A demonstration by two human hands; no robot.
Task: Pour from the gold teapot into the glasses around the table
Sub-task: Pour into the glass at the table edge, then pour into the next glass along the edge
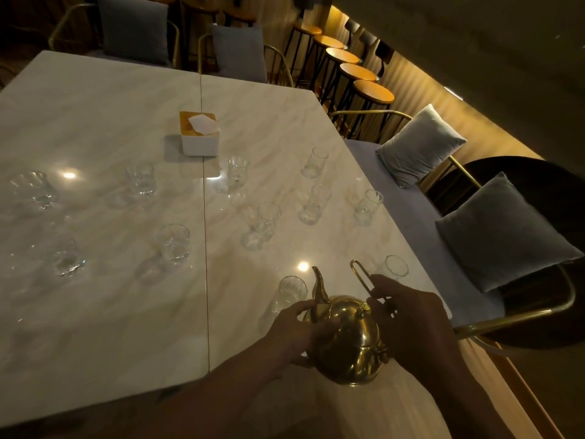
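Observation:
The gold teapot (348, 340) is at the near right edge of the white marble table (101, 128), tilted with its spout pointing away toward a clear glass (291, 293). My left hand (297, 331) cups the pot's left side near the spout base. My right hand (411, 318) grips the thin gold handle, whose loop sticks up above my fingers. A second glass (395, 266) stands just beyond my right hand. Several more clear glasses are spread over the table, among them one (266, 220) in the middle and one (174, 245) left of the seam.
A white tissue box (200, 134) with a wooden lid sits mid-table. Grey cushions (421, 144) lie on a bench along the right edge, by a gold-framed chair (519, 315). Bar stools (357, 71) line the far right; cushioned chairs (237, 52) stand behind the table.

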